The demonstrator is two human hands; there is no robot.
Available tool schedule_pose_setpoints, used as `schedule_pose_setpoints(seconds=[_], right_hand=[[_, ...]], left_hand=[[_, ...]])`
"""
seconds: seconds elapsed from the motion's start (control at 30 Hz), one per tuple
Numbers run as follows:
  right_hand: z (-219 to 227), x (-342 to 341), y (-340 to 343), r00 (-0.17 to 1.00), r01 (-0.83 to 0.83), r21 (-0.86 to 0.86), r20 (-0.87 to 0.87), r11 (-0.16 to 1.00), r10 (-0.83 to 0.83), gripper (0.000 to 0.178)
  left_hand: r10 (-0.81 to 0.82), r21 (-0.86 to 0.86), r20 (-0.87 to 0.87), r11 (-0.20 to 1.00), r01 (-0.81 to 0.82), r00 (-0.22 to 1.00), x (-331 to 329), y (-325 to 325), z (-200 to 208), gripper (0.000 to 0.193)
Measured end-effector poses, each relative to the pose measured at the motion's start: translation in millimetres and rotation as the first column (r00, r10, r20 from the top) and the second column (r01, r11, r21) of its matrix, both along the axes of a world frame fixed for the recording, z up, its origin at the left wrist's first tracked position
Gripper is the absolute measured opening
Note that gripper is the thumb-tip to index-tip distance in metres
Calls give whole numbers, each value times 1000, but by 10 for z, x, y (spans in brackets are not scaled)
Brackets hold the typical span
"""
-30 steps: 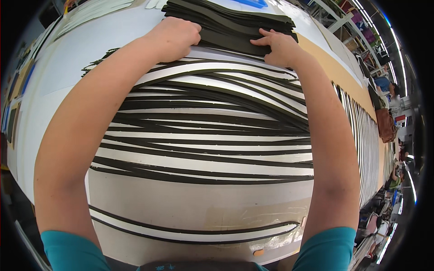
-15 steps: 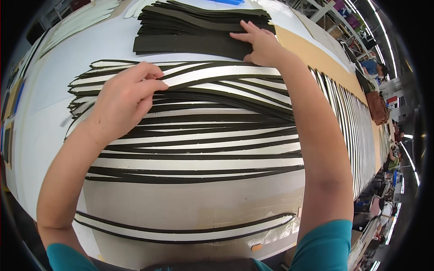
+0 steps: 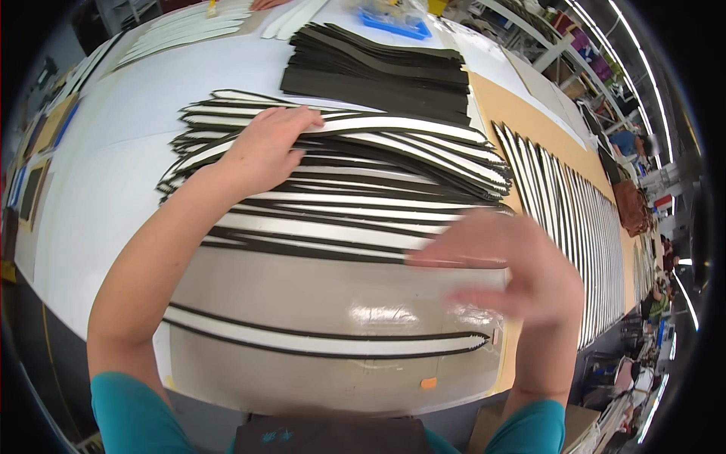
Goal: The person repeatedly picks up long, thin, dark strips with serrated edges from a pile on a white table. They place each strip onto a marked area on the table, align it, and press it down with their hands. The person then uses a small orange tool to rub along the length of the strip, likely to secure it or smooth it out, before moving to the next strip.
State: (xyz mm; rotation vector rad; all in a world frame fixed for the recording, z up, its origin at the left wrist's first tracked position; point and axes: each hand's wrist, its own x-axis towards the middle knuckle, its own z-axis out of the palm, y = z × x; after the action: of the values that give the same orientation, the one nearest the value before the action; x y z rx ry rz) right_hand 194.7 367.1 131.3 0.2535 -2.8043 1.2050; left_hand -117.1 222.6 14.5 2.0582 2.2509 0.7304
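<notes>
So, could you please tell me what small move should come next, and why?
Perhaps pinch a single strip from the loose pile of long, black-edged white strips with the left hand, as its fingers are right at them and the strips there overlap unevenly. The right hand, blurred by the pile's near edge, has its thumb and fingers apart and seems free to help.

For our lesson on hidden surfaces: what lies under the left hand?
White, black-edged strips show either side of the left hand. It covers the parts beneath, so their layering there cannot be seen.
</notes>
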Motion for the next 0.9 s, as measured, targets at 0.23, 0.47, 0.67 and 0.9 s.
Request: schedule_pose_setpoints(seconds=[0.23,0.47,0.67,0.9], right_hand=[[384,1008,-674,853,-482,-241,-347,842,389,15],[510,1414,-1333,916,-357,-480,-348,801,199,8],[249,1669,-1625,868,-391,-469,-475,792,147,13],[10,2179,-1251,880,-431,-391,-379,813,285,12]], left_hand=[[-168,-136,223,970,201,960,1001,-1066,513,42],[-192,40,618,976,214,762,2096,-1958,139,19],[-93,56,652,996,74,752,2414,-2055,-278,17],[-95,2,528,994,110,844,2380,-1884,-104,16]])
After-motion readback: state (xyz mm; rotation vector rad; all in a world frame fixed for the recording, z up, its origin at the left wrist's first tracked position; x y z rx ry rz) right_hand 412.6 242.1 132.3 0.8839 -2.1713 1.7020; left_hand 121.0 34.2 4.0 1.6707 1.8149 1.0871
